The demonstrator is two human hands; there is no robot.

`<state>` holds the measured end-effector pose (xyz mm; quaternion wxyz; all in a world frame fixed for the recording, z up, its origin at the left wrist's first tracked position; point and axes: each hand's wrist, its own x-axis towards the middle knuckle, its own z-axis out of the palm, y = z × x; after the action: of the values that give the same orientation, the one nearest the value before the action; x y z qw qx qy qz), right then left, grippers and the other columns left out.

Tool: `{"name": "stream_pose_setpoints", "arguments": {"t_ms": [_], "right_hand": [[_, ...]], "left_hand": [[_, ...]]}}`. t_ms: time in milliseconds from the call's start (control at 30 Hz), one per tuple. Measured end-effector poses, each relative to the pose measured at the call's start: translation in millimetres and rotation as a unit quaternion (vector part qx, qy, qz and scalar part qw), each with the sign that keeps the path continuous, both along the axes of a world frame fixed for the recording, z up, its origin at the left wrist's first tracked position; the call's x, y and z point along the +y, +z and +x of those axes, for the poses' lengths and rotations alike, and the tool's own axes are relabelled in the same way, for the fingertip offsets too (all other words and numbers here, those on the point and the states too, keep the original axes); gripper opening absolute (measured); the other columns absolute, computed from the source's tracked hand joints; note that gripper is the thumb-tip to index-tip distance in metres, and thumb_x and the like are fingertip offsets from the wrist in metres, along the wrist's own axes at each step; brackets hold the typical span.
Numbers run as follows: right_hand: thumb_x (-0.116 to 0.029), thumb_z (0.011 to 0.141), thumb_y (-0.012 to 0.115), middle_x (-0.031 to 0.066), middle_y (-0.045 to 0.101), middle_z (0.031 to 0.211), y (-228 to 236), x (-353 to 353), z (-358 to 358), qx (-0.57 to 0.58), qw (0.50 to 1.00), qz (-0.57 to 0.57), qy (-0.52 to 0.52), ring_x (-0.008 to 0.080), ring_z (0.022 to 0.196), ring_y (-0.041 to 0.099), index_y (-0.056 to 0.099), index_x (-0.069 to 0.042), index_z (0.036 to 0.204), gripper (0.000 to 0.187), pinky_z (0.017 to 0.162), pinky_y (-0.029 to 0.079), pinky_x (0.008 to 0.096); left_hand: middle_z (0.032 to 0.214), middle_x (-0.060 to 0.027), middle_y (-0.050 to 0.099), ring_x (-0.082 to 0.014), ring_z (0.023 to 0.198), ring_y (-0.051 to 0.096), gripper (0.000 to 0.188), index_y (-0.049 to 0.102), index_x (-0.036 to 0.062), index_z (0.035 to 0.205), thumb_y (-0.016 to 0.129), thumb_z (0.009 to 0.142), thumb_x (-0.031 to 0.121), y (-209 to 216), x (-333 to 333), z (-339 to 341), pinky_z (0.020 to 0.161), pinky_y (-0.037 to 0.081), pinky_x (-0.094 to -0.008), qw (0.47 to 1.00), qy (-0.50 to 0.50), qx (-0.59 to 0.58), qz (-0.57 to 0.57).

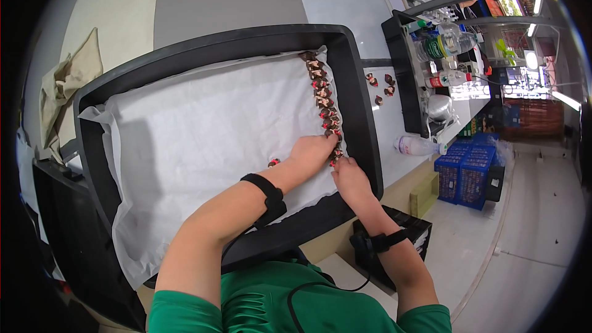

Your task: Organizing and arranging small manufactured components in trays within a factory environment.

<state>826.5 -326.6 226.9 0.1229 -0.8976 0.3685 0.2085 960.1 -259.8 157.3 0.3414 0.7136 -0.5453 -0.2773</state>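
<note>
A row of small dark brown pieces with red and pinkish bits runs along the right side of a black tray lined with white paper. My left hand has its fingertips pinched at the row's near end, on a small brown piece. Just nearer to me, my right hand closes its fingertips against the last brown piece, which shows between the two hands. A single loose piece lies on the paper, partly hidden by my left wrist. Both wrists wear black bands.
More brown pieces lie on the table right of the tray. Beyond them stands a black crate with bottles; a clear bottle lies beside it. Blue crates sit on the floor at right. A beige cloth lies at far left.
</note>
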Motion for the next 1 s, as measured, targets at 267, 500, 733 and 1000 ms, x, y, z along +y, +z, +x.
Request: {"name": "stream_pose_setpoints", "arguments": {"t_ms": [267,500,733,1000], "right_hand": [[-0.009,0.083,0.065,0.0222,0.059,0.113,9,-7,-16,-0.043,0.996,0.057,0.048,0.0386,0.103,0.06,0.062,0.003,0.109,0.029,0.09,0.049,0.0423],[-0.008,0.084,0.064,0.0192,0.059,0.113,7,-5,-14,-0.069,0.994,0.038,0.082,0.0364,0.104,0.06,0.064,0.002,0.109,0.027,0.09,0.05,0.0425],[-0.007,0.085,0.063,0.0145,0.057,0.112,30,12,5,-0.087,0.984,0.124,0.098,0.0362,0.098,0.061,0.058,-0.01,0.12,0.036,0.086,0.051,0.0422],[-0.006,0.085,0.06,0.013,0.058,0.1,-2,34,26,-0.06,0.977,0.136,0.154,0.0357,0.089,0.063,0.051,-0.014,0.115,0.033,0.076,0.053,0.0446]], "left_hand": [[0.084,-0.0155,0.065,-0.0362,0.084,0.065,0.029,0.053,0.0048,0.102,0.068,0.079,0.014,11,3,3,0.07,0.051,-0.0466,0.997,0.063,0.05,0.008],[0.087,-0.0154,0.065,-0.0367,0.084,0.064,0.025,0.055,0.0047,0.095,0.069,0.077,0.014,5,8,0,0.072,0.051,-0.0479,0.996,0.047,0.068,0.017],[0.108,-0.0143,0.059,-0.0332,0.093,0.065,0.045,0.057,0.0058,0.108,0.075,0.075,0.028,59,82,53,0.076,0.054,-0.0448,0.977,-0.036,-0.086,0.193],[0.101,-0.016,0.062,-0.033,0.088,0.066,0.05,0.052,0.0032,0.111,0.074,0.077,0.033,41,129,31,0.072,0.055,-0.0432,0.96,-0.076,-0.071,0.259]]}}
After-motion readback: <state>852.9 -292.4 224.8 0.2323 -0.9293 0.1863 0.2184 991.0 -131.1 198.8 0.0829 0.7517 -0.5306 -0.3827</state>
